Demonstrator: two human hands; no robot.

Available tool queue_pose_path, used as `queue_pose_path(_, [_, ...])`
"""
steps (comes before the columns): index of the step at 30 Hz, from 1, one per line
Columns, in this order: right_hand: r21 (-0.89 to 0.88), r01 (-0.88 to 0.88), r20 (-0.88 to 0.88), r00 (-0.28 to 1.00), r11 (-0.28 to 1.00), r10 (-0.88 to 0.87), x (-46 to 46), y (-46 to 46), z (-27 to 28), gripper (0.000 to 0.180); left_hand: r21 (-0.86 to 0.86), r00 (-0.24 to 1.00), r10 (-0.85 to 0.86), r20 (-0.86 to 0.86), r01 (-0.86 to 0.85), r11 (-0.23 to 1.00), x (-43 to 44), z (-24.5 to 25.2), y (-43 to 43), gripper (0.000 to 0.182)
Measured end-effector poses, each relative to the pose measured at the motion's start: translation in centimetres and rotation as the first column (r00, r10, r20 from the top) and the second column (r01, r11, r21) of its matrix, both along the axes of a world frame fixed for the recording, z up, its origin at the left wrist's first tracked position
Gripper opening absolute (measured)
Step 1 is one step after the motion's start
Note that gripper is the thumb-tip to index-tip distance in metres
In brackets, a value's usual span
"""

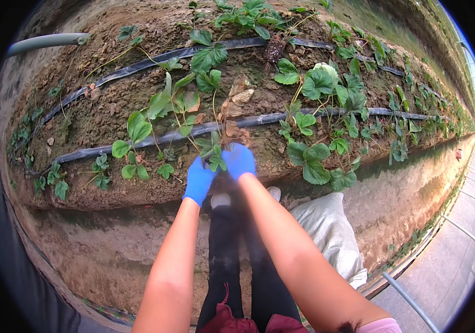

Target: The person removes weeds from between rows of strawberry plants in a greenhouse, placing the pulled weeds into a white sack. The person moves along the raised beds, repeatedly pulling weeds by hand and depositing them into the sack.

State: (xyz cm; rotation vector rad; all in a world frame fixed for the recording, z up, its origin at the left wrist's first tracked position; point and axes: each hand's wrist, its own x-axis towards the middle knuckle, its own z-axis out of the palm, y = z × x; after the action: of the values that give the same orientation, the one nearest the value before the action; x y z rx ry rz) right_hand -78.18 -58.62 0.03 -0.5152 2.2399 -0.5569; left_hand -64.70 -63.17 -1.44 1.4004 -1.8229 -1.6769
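Both hands wear blue gloves and meet at a small strawberry plant (212, 155) on the near edge of a soil bed. My left hand (199, 179) closes on the plant's leaves and stems from the left; its fingertips are partly covered by leaves. My right hand (239, 160) is against the plant's right side, blurred, with its fingers hidden from view. Dry brown leaves (237, 98) lie just beyond the hands. A black drip hose (262, 119) runs across the bed behind them.
Strawberry plants (318, 162) grow to the right, others (137, 129) to the left. An uprooted clump with a root plug (275, 50) rests near the farther drip hose (183, 53). A white woven sack (324, 229) stands beside my legs. A grey pipe (48, 43) juts in at upper left.
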Motion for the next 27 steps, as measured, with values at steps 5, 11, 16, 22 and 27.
queue_pose_path(5, [0.004,0.215,-0.075,0.974,0.977,-0.214,-1.5,0.4,-0.8,0.031,0.513,0.986,0.155,0.066,-0.167,0.842,0.4,0.9,-1.2,0.028])
queue_pose_path(11, [-0.149,0.026,-0.045,0.998,0.988,-0.033,-1.9,4.4,-1.5,0.047,0.66,0.991,0.123,-0.054,-0.057,0.749,-0.4,1.7,-3.5,0.016])
queue_pose_path(16, [-0.133,0.182,0.22,0.964,0.974,-0.15,-1.2,5.8,-0.8,0.038,0.43,0.996,0.073,0.047,-0.087,0.898,-0.4,1.9,-4.0,0.021])
queue_pose_path(22, [-0.103,0.236,0.173,0.961,0.966,-0.217,-0.3,5.6,0.3,0.031,0.191,0.939,0.295,0.178,-0.327,0.926,1.3,-0.9,-2.7,0.027])
queue_pose_path(27, [-0.274,0.275,0.116,0.961,0.921,-0.253,-0.1,4.6,2.3,0.025,0.112,0.937,0.341,0.078,-0.348,0.931,1.1,-2.9,-0.3,0.013])
